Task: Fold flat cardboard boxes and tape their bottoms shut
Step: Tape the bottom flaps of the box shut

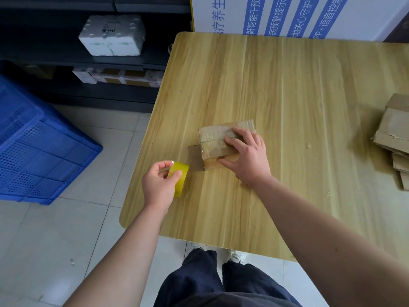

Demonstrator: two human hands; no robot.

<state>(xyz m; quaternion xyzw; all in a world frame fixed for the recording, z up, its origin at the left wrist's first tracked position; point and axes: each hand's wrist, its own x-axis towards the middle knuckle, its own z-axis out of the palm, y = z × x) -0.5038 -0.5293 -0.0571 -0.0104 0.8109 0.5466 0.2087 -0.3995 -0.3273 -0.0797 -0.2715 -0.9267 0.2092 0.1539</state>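
Tabletop [287, 85] fills centre and right of frame. Box [212, 138] sits on it at mid-frame, nearer the left edge. Right grip [247, 156] lies on the box top, thumb on the near side. Left grip [157, 185] is lower left of the box, over the tabletop's left edge, and pinches the tape roll [180, 173]. Stack of flat cardboard [394, 127] lies on the tabletop at far right. Printed carton [287, 14] stands behind the tabletop at top. Crate [33, 140] is on the floor [66, 229] at left. Shelving [44, 60] is at upper left, with a foam box [111, 35] on a shelf. Legs [221, 280] are at bottom centre.
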